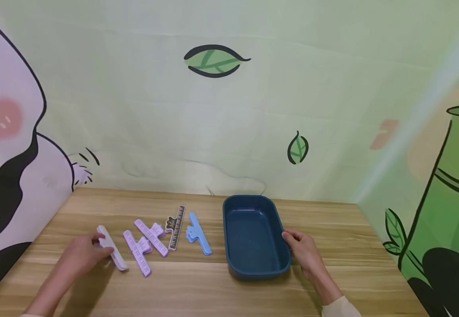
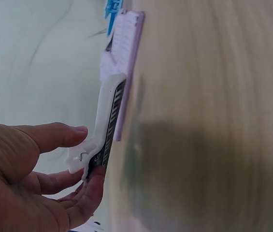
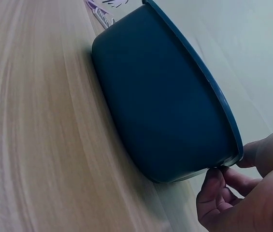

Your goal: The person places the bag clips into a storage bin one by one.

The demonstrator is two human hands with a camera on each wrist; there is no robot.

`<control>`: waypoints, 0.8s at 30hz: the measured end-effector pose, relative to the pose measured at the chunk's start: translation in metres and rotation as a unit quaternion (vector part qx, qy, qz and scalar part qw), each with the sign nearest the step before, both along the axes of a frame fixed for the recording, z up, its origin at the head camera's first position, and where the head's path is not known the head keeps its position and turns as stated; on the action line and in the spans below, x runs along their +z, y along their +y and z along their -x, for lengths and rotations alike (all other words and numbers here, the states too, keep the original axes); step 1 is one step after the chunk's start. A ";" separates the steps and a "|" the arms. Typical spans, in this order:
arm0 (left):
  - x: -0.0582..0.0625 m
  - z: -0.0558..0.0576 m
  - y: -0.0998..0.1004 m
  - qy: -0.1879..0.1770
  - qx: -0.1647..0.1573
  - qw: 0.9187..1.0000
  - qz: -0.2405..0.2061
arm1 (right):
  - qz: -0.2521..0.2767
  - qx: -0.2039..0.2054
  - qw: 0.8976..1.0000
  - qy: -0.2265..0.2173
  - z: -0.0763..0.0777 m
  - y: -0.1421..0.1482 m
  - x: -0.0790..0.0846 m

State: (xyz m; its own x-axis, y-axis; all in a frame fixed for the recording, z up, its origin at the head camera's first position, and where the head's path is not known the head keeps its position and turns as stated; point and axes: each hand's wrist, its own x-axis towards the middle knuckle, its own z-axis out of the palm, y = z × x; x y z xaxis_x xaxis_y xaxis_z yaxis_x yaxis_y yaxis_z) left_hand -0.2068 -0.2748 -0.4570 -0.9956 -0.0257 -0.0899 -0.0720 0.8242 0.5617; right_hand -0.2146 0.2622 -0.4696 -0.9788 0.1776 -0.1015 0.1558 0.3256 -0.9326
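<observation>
My left hand (image 1: 82, 254) grips a white clip (image 1: 112, 249) at the left of the table. The left wrist view shows the clip's dark face (image 2: 112, 123) with a piano-key pattern, thumb on one side and fingers curled on the other. My right hand (image 1: 303, 250) pinches the right rim of a dark blue rectangular basin (image 1: 253, 237), thumb over the edge and fingers beneath it. Nothing lies inside the basin. Beside the left hand are two purple clips, one nearer (image 1: 137, 254) and one farther (image 1: 152, 237).
A black clip (image 1: 177, 229) with piano keys and a light blue clip (image 1: 199, 233) lie between the purple clips and the basin. They all rest on a wood-grain table (image 1: 181, 290). A printed cloth wall (image 1: 213, 119) stands behind its back edge.
</observation>
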 end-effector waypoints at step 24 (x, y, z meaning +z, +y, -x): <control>0.103 0.008 0.002 0.092 -0.075 0.991 0.059 | -0.003 -0.002 1.000 0.009 -0.001 -0.001 0.001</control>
